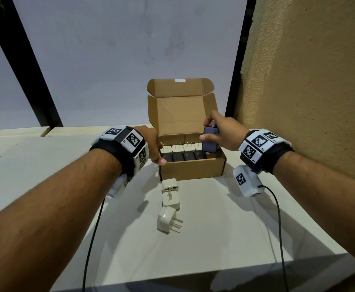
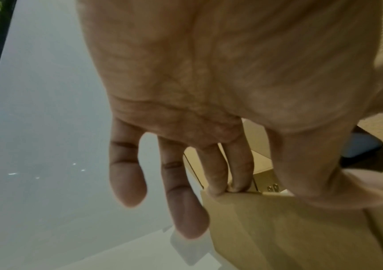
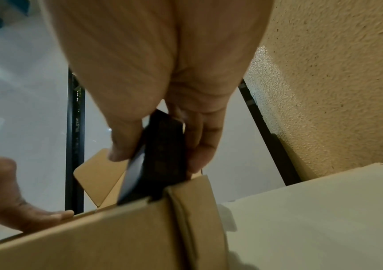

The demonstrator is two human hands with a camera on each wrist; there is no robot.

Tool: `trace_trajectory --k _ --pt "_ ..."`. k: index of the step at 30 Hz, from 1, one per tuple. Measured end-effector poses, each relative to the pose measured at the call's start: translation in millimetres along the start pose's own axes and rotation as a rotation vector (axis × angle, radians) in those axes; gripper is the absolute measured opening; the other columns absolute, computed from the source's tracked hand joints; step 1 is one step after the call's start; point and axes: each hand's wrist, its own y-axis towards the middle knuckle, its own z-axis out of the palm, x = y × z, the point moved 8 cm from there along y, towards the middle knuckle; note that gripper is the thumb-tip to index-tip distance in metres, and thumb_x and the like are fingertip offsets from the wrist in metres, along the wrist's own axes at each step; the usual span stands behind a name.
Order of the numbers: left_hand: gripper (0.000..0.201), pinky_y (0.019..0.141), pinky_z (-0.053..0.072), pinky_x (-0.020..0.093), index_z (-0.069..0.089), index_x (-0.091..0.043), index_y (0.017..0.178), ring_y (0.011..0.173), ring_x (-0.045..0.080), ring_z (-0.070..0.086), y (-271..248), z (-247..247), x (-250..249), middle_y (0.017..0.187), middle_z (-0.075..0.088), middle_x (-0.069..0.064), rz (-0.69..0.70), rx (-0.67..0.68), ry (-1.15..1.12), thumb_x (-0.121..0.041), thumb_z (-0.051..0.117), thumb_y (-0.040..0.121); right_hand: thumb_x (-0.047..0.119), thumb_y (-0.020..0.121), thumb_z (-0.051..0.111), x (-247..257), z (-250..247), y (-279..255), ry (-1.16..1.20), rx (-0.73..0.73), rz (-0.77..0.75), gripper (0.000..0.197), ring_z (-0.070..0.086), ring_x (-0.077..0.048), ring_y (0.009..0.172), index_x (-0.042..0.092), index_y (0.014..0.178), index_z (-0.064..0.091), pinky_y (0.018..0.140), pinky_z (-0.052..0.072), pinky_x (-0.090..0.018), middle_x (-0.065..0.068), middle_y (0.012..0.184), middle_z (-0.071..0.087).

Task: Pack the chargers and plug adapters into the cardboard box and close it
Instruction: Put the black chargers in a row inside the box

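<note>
Open brown cardboard box (image 1: 191, 169) sits mid-frame, lid upright. Inside, a row of white chargers (image 1: 183, 147) behind black ones (image 1: 183, 156). A dark charger (image 1: 210, 142) stands upright at its right end. Three white plug adapters (image 1: 170, 204) lie just below.

Head cam looks down and forward over both forearms at the cardboard box (image 1: 191, 167) on the worktop (image 1: 225, 218). Both wrist cams sit super close, low under the palms, each catching that same box edge.

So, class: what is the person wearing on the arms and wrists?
Both forearms are bare, no sleeves. Each wrist has a black band carrying white blocks printed with black square markers. A white camera unit hangs under each wrist, and a black cable trails from each.
</note>
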Motion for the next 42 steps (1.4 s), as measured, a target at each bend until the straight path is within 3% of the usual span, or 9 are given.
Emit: trace_trajectory --k 4,8,11,15,21,25,31,36,42 --pt "0.07 0.096 0.044 0.032 0.058 -0.024 0.132 0.112 0.021 0.059 -0.2 0.1 0.4 0.12 0.066 0.0 -0.004 -0.006 -0.014 -0.06 0.07 0.073 0.027 0.094 0.056 8.1 4.7 7.9 -0.112 0.111 -0.006 0.029 0.057 -0.021 0.11 0.019 0.12 0.064 0.086 0.041 -0.025 -0.003 0.122 0.064" --pt "0.069 0.095 0.042 0.03 0.056 -0.023 0.134 0.116 0.019 0.057 -3.7 0.0 2.1 0.127 0.063 -0.003 0.004 -0.017 -0.052 -0.057 0.07 0.075 0.026 0.092 0.054 12.3 11.0 12.1 -0.199 0.205 0.077 0.041 0.056 -0.023 0.115 0.027 0.133 0.056 0.096 0.046 -0.03 -0.002 0.132 0.059" --pt "0.069 0.095 0.042 0.031 0.057 -0.022 0.133 0.116 0.019 0.057 -1.5 0.9 1.0 0.128 0.063 -0.002 0.016 -0.008 -0.045 -0.058 0.069 0.076 0.03 0.082 0.068 9.9 9.6 14.8 -0.226 0.126 0.156 0.051 0.058 -0.026 0.11 0.024 0.13 0.053 0.09 0.05 -0.035 -0.009 0.125 0.059" --pt "0.068 0.092 0.045 0.032 0.063 -0.021 0.126 0.109 0.022 0.06 2.8 2.5 1.0 0.116 0.068 0.002 0.028 -0.011 0.013 -0.064 0.066 0.073 0.033 0.081 0.07 16.3 12.1 19.1 -0.333 0.096 0.176 0.028 0.062 -0.027 0.096 0.015 0.103 0.066 0.08 0.05 -0.034 -0.009 0.109 0.062" --pt "0.074 0.096 0.04 0.033 0.05 -0.032 0.139 0.12 0.021 0.054 -4.6 4.7 7.4 0.13 0.06 -0.004 0.046 -0.047 -0.049 -0.066 0.064 0.074 0.03 0.09 0.062 19.0 18.7 22.4 -0.495 0.163 0.179 0.032 0.062 -0.031 0.101 0.008 0.113 0.062 0.077 0.045 -0.033 -0.013 0.113 0.061" --pt "0.082 0.104 0.039 0.04 0.041 -0.04 0.142 0.129 0.022 0.047 -7.5 11.3 17.7 0.143 0.049 -0.007 0.041 -0.047 -0.173 -0.069 0.066 0.069 0.028 0.09 0.06 13.0 32.9 20.0 -0.507 0.266 0.17 0.031 0.063 -0.031 0.101 0.007 0.112 0.064 0.085 0.052 -0.035 -0.014 0.112 0.066" --pt "0.085 0.112 0.032 0.042 0.033 -0.033 0.147 0.135 0.016 0.041 -5.4 22.5 17.8 0.154 0.023 -0.022 0.087 -0.012 -0.252 -0.068 0.061 0.074 0.045 0.092 0.051 2.7 39.0 11.9 -0.598 0.276 0.119 0.034 0.038 -0.029 0.123 0.031 0.122 0.062 0.097 0.028 -0.041 -0.007 0.12 0.061" --pt "0.081 0.111 0.028 0.04 0.039 -0.031 0.145 0.138 0.017 0.036 -2.9 16.0 16.8 0.153 0.027 -0.02 0.096 -0.021 -0.23 -0.064 0.064 0.075 0.033 0.097 0.046 -2.0 36.4 0.3 -0.654 0.339 0.1 0.037 0.036 -0.031 0.12 0.03 0.134 0.05 0.099 0.027 -0.04 -0.011 0.121 0.052" --pt "0.079 0.109 0.031 0.039 0.046 -0.027 0.142 0.136 0.018 0.039 1.1 15.2 15.2 0.153 0.031 -0.017 0.088 -0.027 -0.256 -0.06 0.069 0.073 0.039 0.091 0.055 0.5 34.3 5.9 -0.712 0.324 0.03 0.035 0.039 -0.025 0.12 0.034 0.125 0.06 0.098 0.027 -0.041 -0.004 0.114 0.061"
